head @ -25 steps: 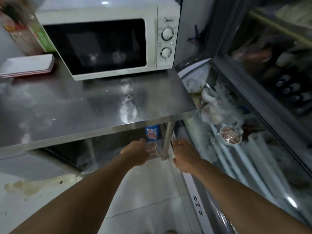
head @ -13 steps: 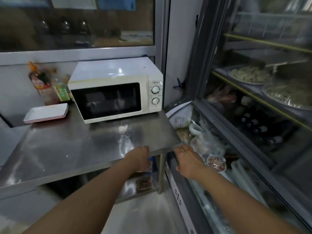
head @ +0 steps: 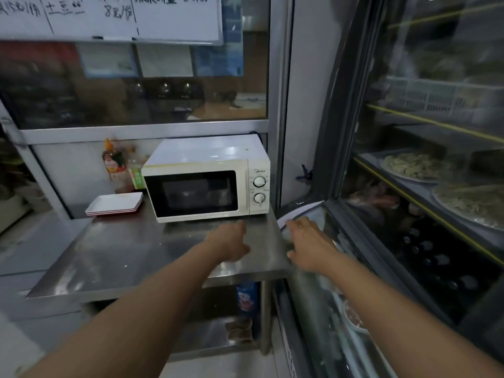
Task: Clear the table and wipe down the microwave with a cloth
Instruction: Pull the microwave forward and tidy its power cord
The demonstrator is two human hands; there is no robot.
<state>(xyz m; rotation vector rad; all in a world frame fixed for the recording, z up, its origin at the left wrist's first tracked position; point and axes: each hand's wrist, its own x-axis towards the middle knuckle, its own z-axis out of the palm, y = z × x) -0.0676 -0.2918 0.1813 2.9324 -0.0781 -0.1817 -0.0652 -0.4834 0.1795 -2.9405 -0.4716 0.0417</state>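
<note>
Your left hand, nearer than your right hand, holds nothing, fingers loosely curled, over the desk; the microwave lies just beyond, long axis left-right.

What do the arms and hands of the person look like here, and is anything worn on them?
Both arms are bare from the frame's lower edge to the fingers: no sleeves, gloves or watch are visible. The left hand and the right hand are slightly blurred, so a ring or other small marking cannot be told. Both forearms look slim and long in the wide-angle view.
</note>
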